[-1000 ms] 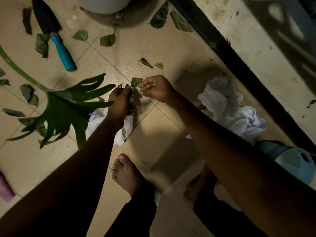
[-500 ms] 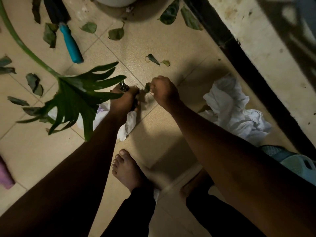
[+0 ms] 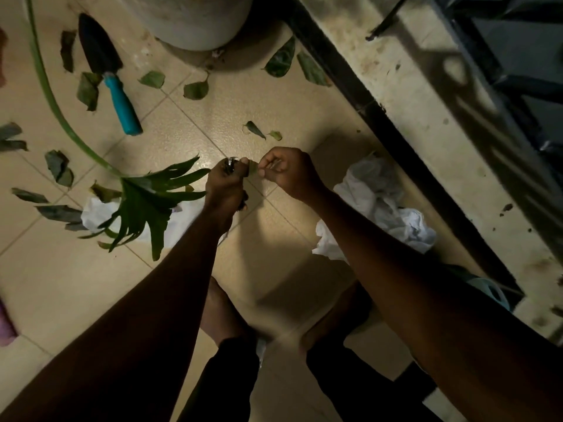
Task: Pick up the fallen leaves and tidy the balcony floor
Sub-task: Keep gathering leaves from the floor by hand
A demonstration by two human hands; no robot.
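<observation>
In front of the white pot (image 3: pixel 195 22), the right hand (image 3: pixel 286 175) pinches a small fallen leaf (image 3: pixel 252 171) beside the left hand (image 3: pixel 225 187), whose fingers curl round a dark bundle (image 3: pixel 229 165). The leaf seems light and brittle: pinch gently by an edge.

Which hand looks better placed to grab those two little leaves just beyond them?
Probably the right hand: it pinches only one leaf, and the two small leaves lie just beyond it. The left hand grips a dark object.
</observation>
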